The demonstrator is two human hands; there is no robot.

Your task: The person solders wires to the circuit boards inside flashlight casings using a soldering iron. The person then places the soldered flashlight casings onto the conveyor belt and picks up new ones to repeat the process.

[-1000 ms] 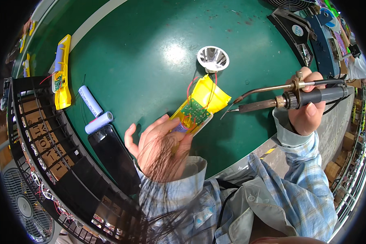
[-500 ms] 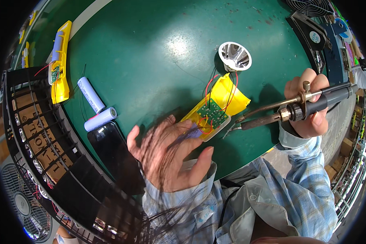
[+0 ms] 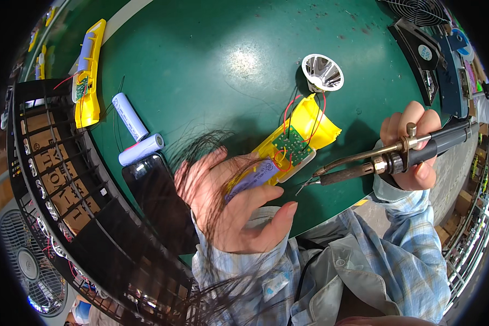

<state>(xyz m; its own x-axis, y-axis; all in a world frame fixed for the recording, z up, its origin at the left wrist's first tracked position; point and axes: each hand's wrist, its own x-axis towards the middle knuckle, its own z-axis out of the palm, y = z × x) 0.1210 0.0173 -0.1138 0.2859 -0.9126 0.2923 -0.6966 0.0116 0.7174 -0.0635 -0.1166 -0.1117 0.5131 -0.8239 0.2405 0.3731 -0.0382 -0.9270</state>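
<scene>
My left hand (image 3: 231, 209) cups the lower end of a yellow flashlight housing (image 3: 321, 130), its thumb apart from the housing. Inside the housing lie a lavender cylindrical battery (image 3: 254, 179) and a green circuit board (image 3: 291, 145) with red, black and yellow wires. Those wires run up to a silver cone reflector (image 3: 323, 73), which rests on the table beyond the housing. Closed around the dark handle of a soldering iron (image 3: 345, 173) is my right hand (image 3: 415, 144). A brass solder-feed tube (image 3: 358, 157) sits along the iron. Its tip is right of the board, apart from it. Hair strands partly cover my left hand.
On the green table (image 3: 201, 65), two loose lavender batteries (image 3: 129, 117) and a black phone (image 3: 155, 187) lie at left. Another yellow housing (image 3: 91, 81) rests at the far left, above a black crate (image 3: 54, 179). A fan grille (image 3: 418, 10) stands far right.
The fingers of my left hand have drawn back, uncovering more of the battery in the housing. The soldering iron stays nearly in place. The whole view has shifted slightly.
</scene>
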